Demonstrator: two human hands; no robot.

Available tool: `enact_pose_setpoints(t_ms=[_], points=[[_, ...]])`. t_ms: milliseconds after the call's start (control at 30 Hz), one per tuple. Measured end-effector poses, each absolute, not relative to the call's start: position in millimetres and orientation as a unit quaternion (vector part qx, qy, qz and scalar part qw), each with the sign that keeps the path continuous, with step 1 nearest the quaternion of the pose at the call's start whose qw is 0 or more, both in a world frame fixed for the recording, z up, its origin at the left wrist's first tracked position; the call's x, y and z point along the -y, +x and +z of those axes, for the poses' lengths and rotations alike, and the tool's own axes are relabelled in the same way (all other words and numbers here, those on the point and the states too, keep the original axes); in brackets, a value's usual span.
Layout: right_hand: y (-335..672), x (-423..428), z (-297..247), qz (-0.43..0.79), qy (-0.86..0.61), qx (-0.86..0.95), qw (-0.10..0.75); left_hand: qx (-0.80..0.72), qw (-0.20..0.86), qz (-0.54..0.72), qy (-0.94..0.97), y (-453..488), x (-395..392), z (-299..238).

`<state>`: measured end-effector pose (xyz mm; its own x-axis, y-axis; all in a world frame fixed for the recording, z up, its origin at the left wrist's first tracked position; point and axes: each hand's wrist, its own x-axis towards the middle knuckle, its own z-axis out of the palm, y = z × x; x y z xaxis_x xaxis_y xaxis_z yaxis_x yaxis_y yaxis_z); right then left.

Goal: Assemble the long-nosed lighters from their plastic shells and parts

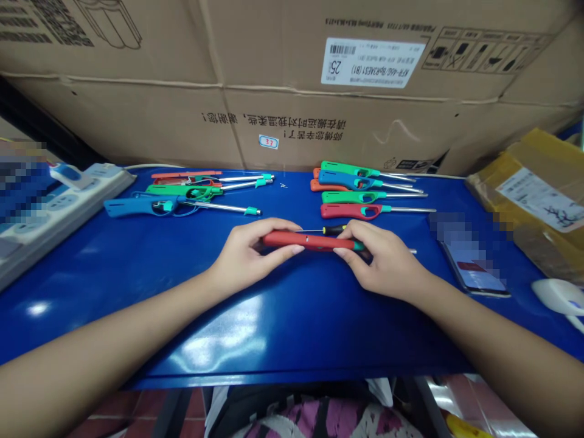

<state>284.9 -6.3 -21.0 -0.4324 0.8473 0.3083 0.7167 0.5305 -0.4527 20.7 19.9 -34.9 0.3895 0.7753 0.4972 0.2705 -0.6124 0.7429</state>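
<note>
Left hand (pixel 244 254) and right hand (pixel 387 260): opposed pinch posture.
Bare left forearm (pixel 128 322) enters from lower left, right forearm (pixel 488 334) from lower right; both angle inward. Wrists (pixel 215 281) are nearly straight. On each hand, the thumb (pixel 279 257) lies on the near side and the curled fingers (pixel 362 230) on the far side, closed in a grip. Thumb tips face each other, apart.

From above the near edge of the tabletop (pixel 337 328), the head camera looked forward and down, fairly close, toward the far edge.
</note>
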Motion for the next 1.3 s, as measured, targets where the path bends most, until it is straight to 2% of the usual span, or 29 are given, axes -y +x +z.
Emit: enact_pose_setpoints(t_ms=[100, 267, 467, 600, 767, 867, 1000, 1167, 1300], points=[[288, 2, -20, 0.134, -0.462, 0.834, 0.272, -0.350, 0.357, 0.468, 0.729, 20, -18, -31], [289, -4, -19, 0.140, -0.398, 0.860, 0.288, -0.336, 0.339, 0.436, 0.763, 19, -13, -25], [288, -1, -22, 0.165, -0.432, 0.854, 0.239, -0.347, 0.448, 0.366, 0.738, 20, -18, -34], [287, -2, -25, 0.144, -0.455, 0.849, 0.226, -0.399, 0.378, 0.323, 0.770, 20, -23, -36], [291, -11, -23, 0.040, -0.473, 0.815, 0.332, -0.372, 0.269, 0.305, 0.835, 19, -24, -36], [299, -17, -23, 0.027, -0.513, 0.811, 0.278, -0.349, 0.253, 0.305, 0.849, 19, -22, -37], [305, -21, -25, 0.091, -0.524, 0.823, 0.203, -0.347, 0.266, 0.295, 0.850, 19, -18, -36], [294, -20, -28, 0.167, -0.542, 0.795, 0.217, -0.308, 0.278, 0.261, 0.872, 20, -13, -33], [276, -21, -25, 0.171, -0.555, 0.787, 0.206, -0.301, 0.296, 0.243, 0.873, 20, -14, -34]])
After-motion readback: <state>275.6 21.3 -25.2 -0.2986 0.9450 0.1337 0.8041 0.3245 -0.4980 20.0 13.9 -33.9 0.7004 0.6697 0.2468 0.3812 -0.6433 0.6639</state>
